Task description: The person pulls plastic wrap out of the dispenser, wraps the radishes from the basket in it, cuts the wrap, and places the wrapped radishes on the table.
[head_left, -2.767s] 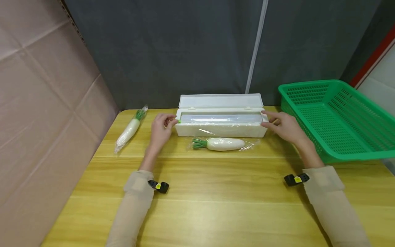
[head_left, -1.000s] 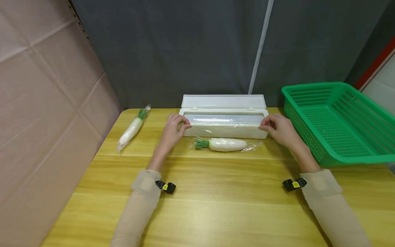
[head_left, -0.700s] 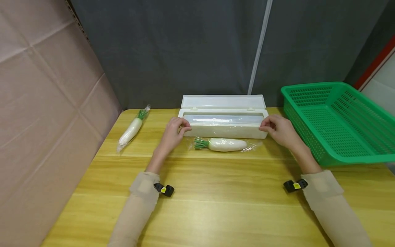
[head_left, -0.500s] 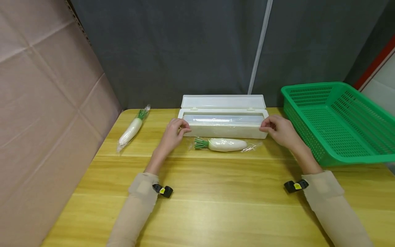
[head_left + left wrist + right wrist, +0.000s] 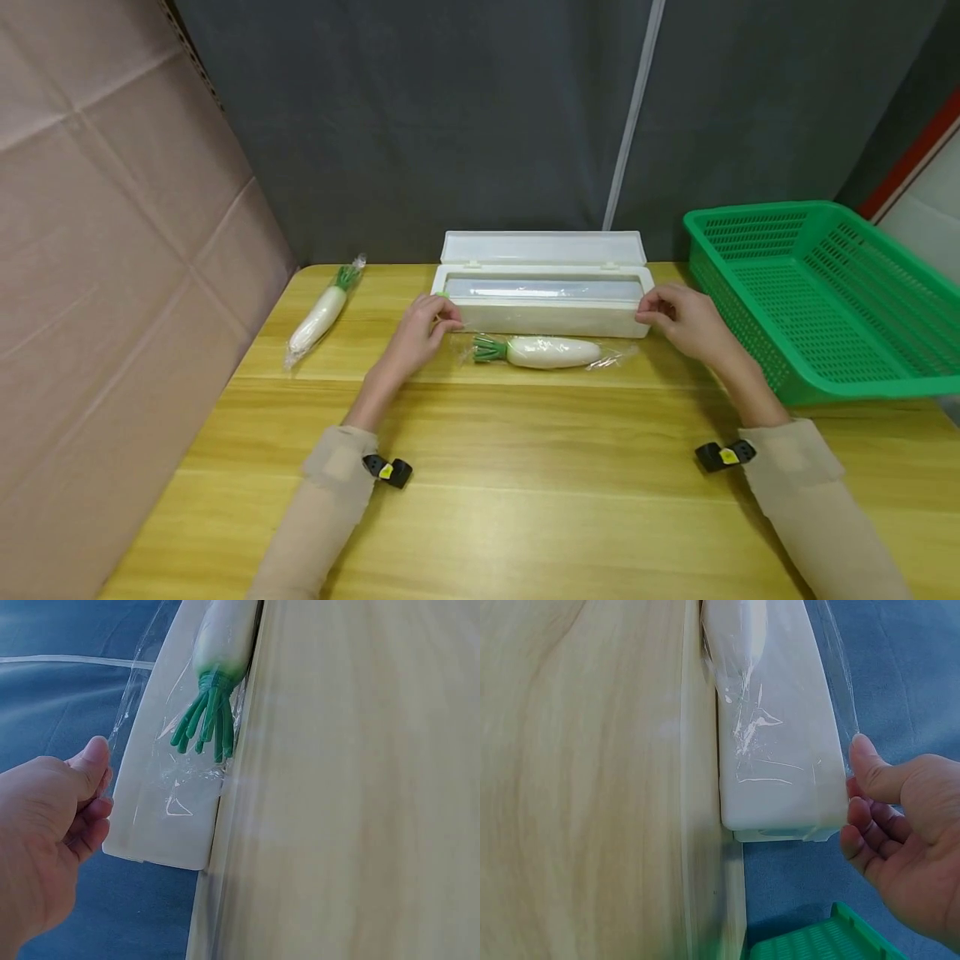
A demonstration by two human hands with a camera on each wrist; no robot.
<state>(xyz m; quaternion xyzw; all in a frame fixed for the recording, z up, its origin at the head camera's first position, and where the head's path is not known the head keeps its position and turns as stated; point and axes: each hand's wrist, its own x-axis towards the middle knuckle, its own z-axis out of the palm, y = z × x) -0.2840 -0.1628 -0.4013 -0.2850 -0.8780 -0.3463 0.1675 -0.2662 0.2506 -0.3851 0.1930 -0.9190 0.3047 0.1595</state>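
Observation:
A white cling film dispenser stands at the back of the table, lid raised, with the film roll showing inside. At its front left corner, my left hand pinches one end of the clear cling film between thumb and fingers. My right hand pinches the film's other end at the front right corner. In the right wrist view the cling film stretches from the thumb tip along the box. Just in front of the dispenser lies a film-wrapped white radish with green stalks.
Another wrapped white radish lies slantwise at the table's back left. A green slotted basket stands at the right, close to my right hand. Behind the table hangs a dark grey curtain.
Both hands have come from the dispenser's top corners to its front edge and now pinch the film. In the last half second they have shifted slightly toward me and apart. The radishes stay put.

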